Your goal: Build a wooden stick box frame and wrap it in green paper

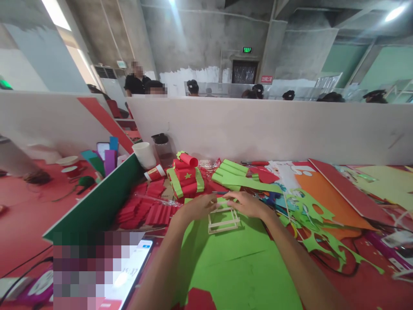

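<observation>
A small box-shaped frame of pale wooden sticks [224, 225] is over a bright green sheet [238, 267] in front of me. My left hand [200, 207] curls around its far left corner, with the fingertips partly hidden. At the far right corner, my right hand [248, 205] has its fingers bent and closed on the sticks. Just beyond the hands are rolled green paper tubes [230, 170] and a red-and-green paper model [186, 177] with a star on it. A red paper piece [200, 299] is on the sheet's near edge.
Stacked red paper pieces [158, 214] and a dark green board [100, 193] stand left, near a lit phone [134, 267]. A white cup [144, 155] is behind. Green cut-out scraps [325, 241] and an orange sheet [322, 202] spread right. A white partition [258, 129] closes the back; people are beyond.
</observation>
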### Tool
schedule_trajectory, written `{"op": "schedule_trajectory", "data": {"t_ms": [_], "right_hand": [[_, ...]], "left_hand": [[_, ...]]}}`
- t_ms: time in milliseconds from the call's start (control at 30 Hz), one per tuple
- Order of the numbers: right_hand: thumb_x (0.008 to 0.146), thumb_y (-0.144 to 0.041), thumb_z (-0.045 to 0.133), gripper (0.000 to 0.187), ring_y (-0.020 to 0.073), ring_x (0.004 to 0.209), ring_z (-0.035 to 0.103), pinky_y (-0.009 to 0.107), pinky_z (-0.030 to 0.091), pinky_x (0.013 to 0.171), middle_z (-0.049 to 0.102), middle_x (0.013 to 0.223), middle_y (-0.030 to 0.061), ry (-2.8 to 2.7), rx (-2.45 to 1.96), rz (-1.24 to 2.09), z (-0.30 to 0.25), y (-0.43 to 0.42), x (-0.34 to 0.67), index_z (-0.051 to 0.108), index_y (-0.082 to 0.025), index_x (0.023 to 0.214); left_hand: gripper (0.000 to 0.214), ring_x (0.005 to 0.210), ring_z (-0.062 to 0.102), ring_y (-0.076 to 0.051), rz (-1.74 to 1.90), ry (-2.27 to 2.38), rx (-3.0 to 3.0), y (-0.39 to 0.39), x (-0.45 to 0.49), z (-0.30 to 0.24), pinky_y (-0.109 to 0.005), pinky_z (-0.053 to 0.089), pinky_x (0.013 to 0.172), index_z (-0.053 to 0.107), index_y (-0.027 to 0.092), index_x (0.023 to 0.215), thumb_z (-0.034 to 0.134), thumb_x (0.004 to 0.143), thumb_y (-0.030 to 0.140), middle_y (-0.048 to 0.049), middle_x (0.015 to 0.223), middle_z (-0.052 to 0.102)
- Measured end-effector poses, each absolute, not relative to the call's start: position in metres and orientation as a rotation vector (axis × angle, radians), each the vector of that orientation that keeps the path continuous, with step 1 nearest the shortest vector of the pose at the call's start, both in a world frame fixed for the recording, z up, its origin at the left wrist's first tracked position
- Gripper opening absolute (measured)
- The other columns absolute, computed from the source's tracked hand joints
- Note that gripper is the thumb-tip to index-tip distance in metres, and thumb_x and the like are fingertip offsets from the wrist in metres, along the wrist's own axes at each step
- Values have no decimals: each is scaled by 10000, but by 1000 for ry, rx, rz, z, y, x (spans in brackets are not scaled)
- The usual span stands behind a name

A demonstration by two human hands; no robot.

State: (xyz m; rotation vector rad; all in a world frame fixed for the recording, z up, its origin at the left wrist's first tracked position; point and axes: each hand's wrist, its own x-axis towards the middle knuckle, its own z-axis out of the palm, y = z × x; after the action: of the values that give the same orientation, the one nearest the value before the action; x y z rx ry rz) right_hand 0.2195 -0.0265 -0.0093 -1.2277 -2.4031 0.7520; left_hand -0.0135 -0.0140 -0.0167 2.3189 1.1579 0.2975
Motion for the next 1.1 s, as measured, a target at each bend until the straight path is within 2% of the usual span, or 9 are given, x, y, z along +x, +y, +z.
{"op": "schedule_trajectory", "data": {"t_ms": [133, 200, 267, 333, 433, 533, 733, 933, 1100], "right_hand": [[828, -588, 510, 668, 291, 1238, 451, 448, 385, 984, 442, 1409, 94, -2511, -1178, 630, -3, -39, 219, 375, -279, 1405], [741, -639, 586, 842, 315, 1322, 334, 470, 317, 1045, 343, 1473, 101, -2603, -1099, 597, -1, -44, 217, 302, -272, 1443], [701, -669, 604, 926, 327, 1364, 246, 486, 252, 1085, 284, 1503, 101, -2660, -1049, 581, -1, -48, 214, 265, -261, 1459], [740, -668, 561, 894, 324, 1375, 223, 493, 230, 1097, 260, 1514, 98, -2664, -1050, 593, -4, -50, 212, 247, -250, 1466], [875, -597, 414, 727, 294, 1378, 230, 498, 221, 1103, 244, 1521, 90, -2628, -1085, 611, -10, -52, 208, 225, -228, 1472], [934, -539, 316, 638, 275, 1377, 241, 515, 163, 1120, 292, 1501, 106, -2624, -1096, 529, -17, -55, 202, 258, -185, 1462], [929, -513, 366, 604, 282, 1320, 346, 502, 233, 1091, 415, 1426, 145, -2597, -1052, 381, -27, -60, 195, 354, -156, 1416], [911, -559, 362, 599, 306, 1313, 320, 505, 268, 1058, 402, 1412, 143, -2581, -1095, 306, -24, -64, 196, 412, -189, 1379], [886, -564, 421, 531, 311, 1157, 424, 500, 352, 964, 519, 1191, 136, -2577, -1110, 193, -19, -67, 194, 518, -208, 1268]], "left_hand": [[349, 741, 570, -172, 288, 1263, 2394, 2, -20, -8, -267, 415, 667, 555, 168, 930, 270, 934, 369, -69, 863, 632], [283, 706, 571, -172, 220, 1275, 2403, 11, -17, -7, -259, 410, 627, 572, 160, 901, 335, 906, 315, -67, 826, 638], [218, 722, 584, -178, 157, 1255, 2415, 19, -10, -9, -250, 411, 621, 599, 160, 889, 410, 866, 268, -72, 845, 653], [197, 730, 596, -184, 99, 1246, 2427, 24, -2, -13, -253, 417, 631, 621, 163, 871, 436, 841, 221, -79, 846, 663], [177, 679, 600, -192, 29, 1262, 2435, 29, 9, -18, -270, 421, 617, 633, 166, 800, 457, 801, 167, -89, 807, 671], [181, 620, 595, -198, -41, 1279, 2434, 34, 16, -20, -286, 421, 590, 637, 168, 729, 464, 782, 173, -100, 754, 673], [183, 600, 589, -215, -139, 1308, 2431, 43, 24, -20, -307, 431, 589, 657, 151, 677, 510, 747, 236, -118, 670, 664], [167, 623, 576, -193, -148, 1242, 2443, 42, 21, -9, -274, 410, 566, 661, 175, 790, 516, 720, 219, -79, 746, 675], [164, 659, 572, -173, -162, 1107, 2423, 35, 17, 2, -240, 387, 551, 647, 188, 807, 518, 708, 210, -40, 776, 674]]}}
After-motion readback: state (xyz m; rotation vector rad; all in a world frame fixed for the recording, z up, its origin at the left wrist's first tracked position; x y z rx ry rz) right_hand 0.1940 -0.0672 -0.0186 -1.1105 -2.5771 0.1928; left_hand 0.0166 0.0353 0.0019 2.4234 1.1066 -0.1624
